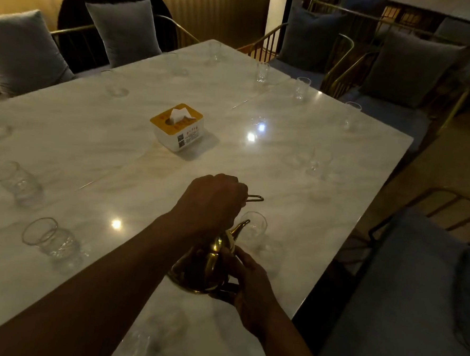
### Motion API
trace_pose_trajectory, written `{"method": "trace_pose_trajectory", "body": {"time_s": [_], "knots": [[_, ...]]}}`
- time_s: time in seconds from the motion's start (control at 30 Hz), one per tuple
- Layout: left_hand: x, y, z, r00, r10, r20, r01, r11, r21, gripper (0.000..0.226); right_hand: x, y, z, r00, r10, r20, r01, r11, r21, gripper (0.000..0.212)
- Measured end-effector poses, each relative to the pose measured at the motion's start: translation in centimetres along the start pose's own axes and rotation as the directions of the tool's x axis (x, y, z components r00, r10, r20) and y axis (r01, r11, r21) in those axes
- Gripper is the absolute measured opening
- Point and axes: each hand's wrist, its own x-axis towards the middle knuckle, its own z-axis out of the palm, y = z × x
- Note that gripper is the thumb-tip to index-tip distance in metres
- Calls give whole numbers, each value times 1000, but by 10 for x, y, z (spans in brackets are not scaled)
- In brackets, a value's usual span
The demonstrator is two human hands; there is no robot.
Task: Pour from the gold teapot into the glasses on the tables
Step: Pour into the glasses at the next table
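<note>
The gold teapot (200, 269) is tilted over the near right part of the white marble table (99, 131). Its curved spout points into the rim of a clear glass (253, 226). My left hand (213, 204) is closed around the thin wire handle above the pot. My right hand (245, 284) cups the pot's lower right side and base. Whether liquid flows from the spout is too dim to tell. Several other clear glasses stand along the table's edges, such as one (52, 239) at the near left and one (316, 160) to the right.
A yellow-topped white tissue box (177, 127) sits mid-table. Gold-framed chairs with grey cushions (121, 30) line the far side and the right side. The table's right edge runs close to the pot, with a blue seat (401, 312) beyond it.
</note>
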Motion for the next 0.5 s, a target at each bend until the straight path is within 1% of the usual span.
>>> {"method": "trace_pose_trajectory", "body": {"time_s": [0.13, 0.4, 0.5], "knots": [[0, 1, 0, 1000, 10, -3, -10, 1000, 4, 22, 0, 2, -1, 1000, 8, 17, -8, 1000, 8, 59], [-3, 4, -2, 1000, 15, -15, -15, 1000, 6, 22, -3, 1, -2, 999, 14, 31, -15, 1000, 26, 71], [-4, 3, -3, 1000, 13, -17, -13, 1000, 16, 23, -3, 2, -1, 999, 20, 42, -21, 1000, 21, 66]]}}
